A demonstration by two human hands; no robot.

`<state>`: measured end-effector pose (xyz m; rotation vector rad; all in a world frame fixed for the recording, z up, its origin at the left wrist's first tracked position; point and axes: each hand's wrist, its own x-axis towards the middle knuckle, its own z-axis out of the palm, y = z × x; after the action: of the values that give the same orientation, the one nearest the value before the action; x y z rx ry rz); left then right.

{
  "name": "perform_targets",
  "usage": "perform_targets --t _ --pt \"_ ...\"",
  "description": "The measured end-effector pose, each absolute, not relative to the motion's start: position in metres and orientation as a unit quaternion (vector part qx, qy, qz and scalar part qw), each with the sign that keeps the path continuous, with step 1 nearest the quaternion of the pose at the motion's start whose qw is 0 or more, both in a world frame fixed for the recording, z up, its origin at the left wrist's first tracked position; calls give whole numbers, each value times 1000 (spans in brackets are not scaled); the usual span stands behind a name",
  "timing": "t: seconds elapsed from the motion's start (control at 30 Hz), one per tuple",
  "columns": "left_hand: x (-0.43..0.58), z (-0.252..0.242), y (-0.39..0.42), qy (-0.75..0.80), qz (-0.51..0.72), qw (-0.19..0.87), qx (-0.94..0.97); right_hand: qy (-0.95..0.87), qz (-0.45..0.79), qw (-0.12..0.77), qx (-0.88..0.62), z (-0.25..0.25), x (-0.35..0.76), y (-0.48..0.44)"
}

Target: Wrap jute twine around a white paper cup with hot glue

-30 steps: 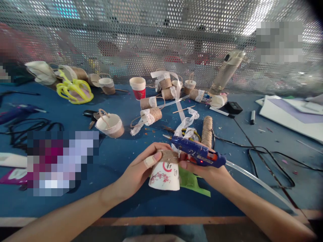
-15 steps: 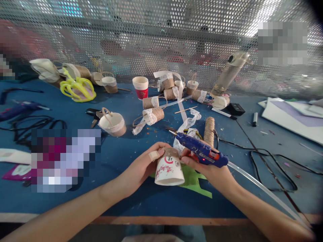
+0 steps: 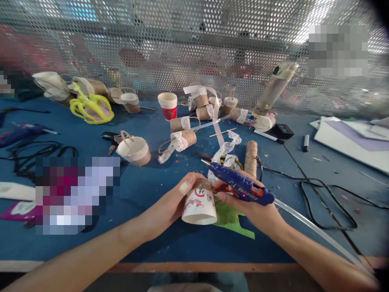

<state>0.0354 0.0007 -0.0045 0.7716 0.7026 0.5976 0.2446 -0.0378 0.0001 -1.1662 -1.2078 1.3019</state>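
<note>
My left hand (image 3: pixel 178 196) is closed around a white paper cup (image 3: pixel 199 209), tilted with its mouth toward me. Pink blossom and dark characters are printed on the cup, and brown twine wraps its far end. A blue glue gun (image 3: pixel 240 182) rests in my right hand (image 3: pixel 243 205), its nozzle pointing up and left beyond the cup and a small red light glowing on its side. A clear glue stick (image 3: pixel 304 219) trails from its back. My right fingertips are close to the cup's right side; whether they touch it I cannot tell. Green felt (image 3: pixel 232 221) lies beneath.
Behind the glue gun stand a twine roll (image 3: pixel 251 158) and white lace (image 3: pixel 223 152). A handled cup (image 3: pixel 133 151), a red cup stack (image 3: pixel 168 107) and several twine-wrapped cups (image 3: pixel 184 140) sit farther back. A black cord (image 3: pixel 304 178) loops on the right; a clear bottle (image 3: pixel 273 89) leans against the mesh.
The cup has shifted slightly left and turned a little in my left hand. The glue gun has moved slightly left with my right hand. The whole view has shifted a little.
</note>
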Motion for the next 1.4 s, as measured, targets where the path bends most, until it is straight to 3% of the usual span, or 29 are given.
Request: perform_targets --t 0.33,0.67,0.93,1.4 --pt "33 2 3 336 261 816 391 -499 525 474 -501 1 244 -39" --pt "32 2 3 341 210 835 377 -592 352 437 -578 1 254 -31" --pt "33 7 1 351 226 833 362 -631 337 384 -583 2 259 -30" --pt "31 8 2 333 203 845 367 -628 300 398 -597 0 259 -29"
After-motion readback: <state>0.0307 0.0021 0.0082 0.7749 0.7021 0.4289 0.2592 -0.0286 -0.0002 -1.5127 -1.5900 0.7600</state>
